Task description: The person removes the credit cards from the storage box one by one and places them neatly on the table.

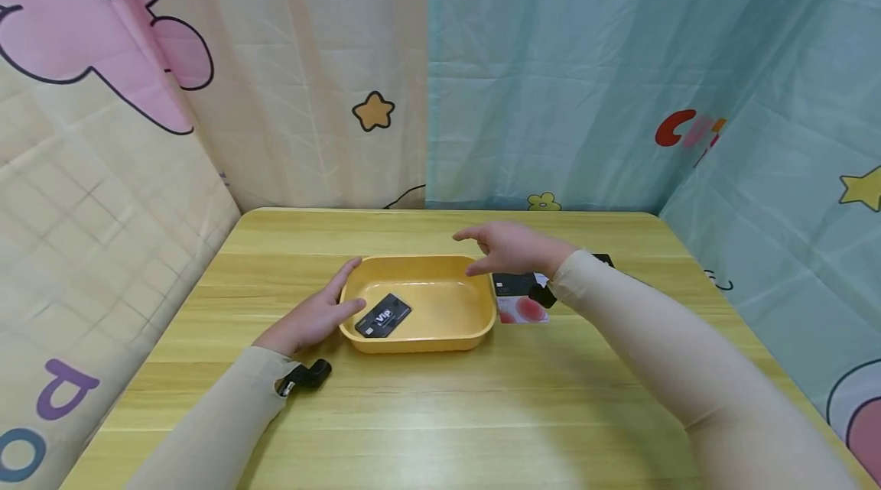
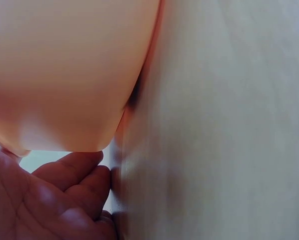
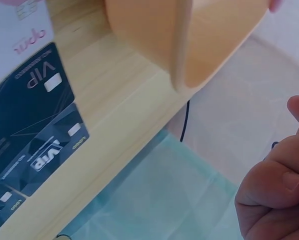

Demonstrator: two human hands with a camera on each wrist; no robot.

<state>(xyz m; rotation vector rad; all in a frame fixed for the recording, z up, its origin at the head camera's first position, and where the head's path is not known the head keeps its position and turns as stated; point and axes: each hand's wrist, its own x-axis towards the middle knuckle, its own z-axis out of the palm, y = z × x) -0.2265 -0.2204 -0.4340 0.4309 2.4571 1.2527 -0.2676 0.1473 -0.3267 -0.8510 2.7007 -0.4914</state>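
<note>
A shallow yellow tray (image 1: 440, 345) stands on the wooden table, and a black VIP card (image 1: 383, 316) lies in its left part. My left hand (image 1: 313, 316) holds the tray's left end, thumb over the rim and fingers along the outside wall. In the left wrist view, the fingers (image 2: 89, 185) lie against the tray's end (image 2: 74, 100), close to the tabletop. Above the tray's back right corner is my right hand (image 1: 512, 247), index finger stretched out and thumb apart, with nothing between them.
Right of the tray lie a pink-and-white card (image 1: 523, 310) and black cards, partly hidden by my right arm. The right wrist view shows a large VIP card (image 3: 34, 95) and a smaller one (image 3: 47, 155) in a row. Printed curtains (image 1: 551, 92) hang behind the table.
</note>
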